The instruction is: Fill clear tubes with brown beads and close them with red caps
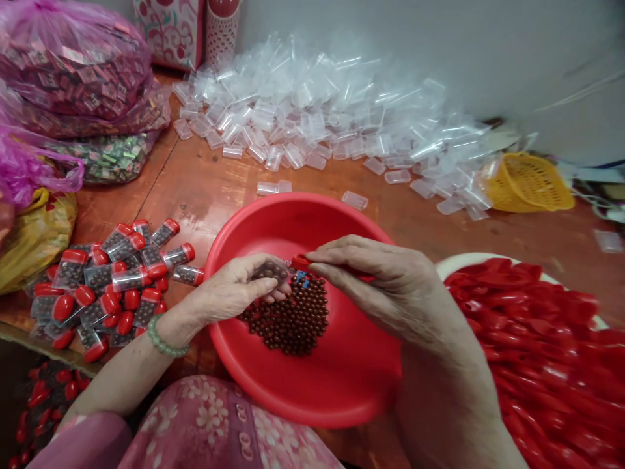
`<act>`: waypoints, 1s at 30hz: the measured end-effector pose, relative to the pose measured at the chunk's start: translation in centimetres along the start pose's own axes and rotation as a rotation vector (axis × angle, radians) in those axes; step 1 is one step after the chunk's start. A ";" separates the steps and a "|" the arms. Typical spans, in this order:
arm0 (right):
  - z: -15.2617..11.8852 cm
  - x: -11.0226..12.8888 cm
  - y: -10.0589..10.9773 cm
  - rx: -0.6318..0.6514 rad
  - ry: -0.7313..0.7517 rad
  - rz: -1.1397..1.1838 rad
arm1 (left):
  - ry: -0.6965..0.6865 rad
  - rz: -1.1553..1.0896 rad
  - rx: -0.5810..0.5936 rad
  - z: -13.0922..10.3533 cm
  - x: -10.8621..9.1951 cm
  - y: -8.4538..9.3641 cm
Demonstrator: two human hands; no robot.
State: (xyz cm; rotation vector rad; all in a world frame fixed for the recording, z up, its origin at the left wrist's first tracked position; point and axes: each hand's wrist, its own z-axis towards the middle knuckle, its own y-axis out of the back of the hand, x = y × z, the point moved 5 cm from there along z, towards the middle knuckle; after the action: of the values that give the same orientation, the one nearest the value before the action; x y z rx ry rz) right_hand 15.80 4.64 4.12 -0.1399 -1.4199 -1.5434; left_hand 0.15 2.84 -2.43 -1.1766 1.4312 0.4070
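Left hand: curled around a transparent container (271,268) of brown beads, above the red basin; the hand (239,286) has its thumb along the container's near side.
Right hand: thumb and fingertips pinched on a red cap (301,262), just beside the container; the hand (390,280) reaches in over the basin's right side. Whether cap and container touch, I cannot tell.
Left wrist: a pale green bead bracelet (163,340).
Red basin: the basin (273,405) stands below both hands, loose brown beads (293,322) heaped inside, a small blue piece (303,281) among them.
Left of basin: a pile of red-capped containers (122,277) with beads inside, on the wooden surface (161,182).
Right of basin: a pale tub (449,262) heaped with red pieces (541,339).
Beyond basin: a broad heap of transparent cases (312,120) near the wall, a yellow basket (532,182) at its right end.
Far left: stuffed plastic bags (73,71).
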 end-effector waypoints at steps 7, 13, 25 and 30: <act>-0.5 -0.5 1.5 -0.026 -0.004 -0.066 | -0.004 -0.286 0.110 0.4 0.8 0.4; -0.2 -0.6 1.0 -0.076 -0.044 0.005 | -0.014 -0.370 0.101 0.5 1.0 0.6; 0.6 -0.2 -0.4 -0.033 -0.037 0.104 | 0.007 -0.301 0.123 0.5 0.7 0.3; 0.8 -0.2 -0.2 0.017 -0.032 0.070 | 0.036 -0.278 0.098 0.3 0.5 0.2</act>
State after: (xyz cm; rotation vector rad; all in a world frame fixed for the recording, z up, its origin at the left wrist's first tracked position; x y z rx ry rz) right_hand 15.35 5.37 4.11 -0.2027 -1.4381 -1.4779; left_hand 0.25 3.00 -3.08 -1.2858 1.2803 0.1215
